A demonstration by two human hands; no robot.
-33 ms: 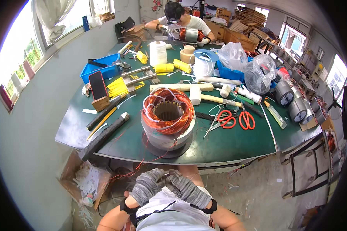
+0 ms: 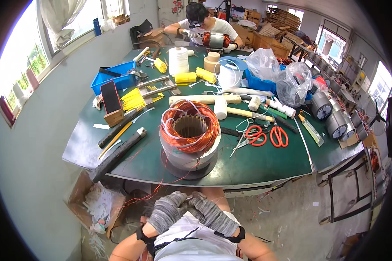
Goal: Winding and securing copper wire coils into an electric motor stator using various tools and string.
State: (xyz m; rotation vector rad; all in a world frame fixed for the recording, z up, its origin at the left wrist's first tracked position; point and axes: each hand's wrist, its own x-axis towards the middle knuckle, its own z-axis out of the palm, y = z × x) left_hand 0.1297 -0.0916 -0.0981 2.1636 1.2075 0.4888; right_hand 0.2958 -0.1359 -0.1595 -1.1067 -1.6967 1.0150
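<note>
Grey-gloved fingers (image 2: 177,199) — gap to table edge (image 2: 248,180) | wire-wound stator (image 2: 192,158) — just inside edge

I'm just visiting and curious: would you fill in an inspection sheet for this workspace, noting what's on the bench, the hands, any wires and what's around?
Surface: green tabletop, crowded mainly toward the back.
Job's things: copper-wire coil on top of a pale cylinder.
Clutter: red-handled scissors, white-headed mallet, phone on a wooden stand; box of scraps below on the left.
Hands: left hand and right hand, gloved in grey, close together above the lap; whatever is between them is too small to tell.
Cables: thin copper-coloured wires hang past the near table edge.
Surroundings: person across the table handling another wound part; windows at left.
</note>
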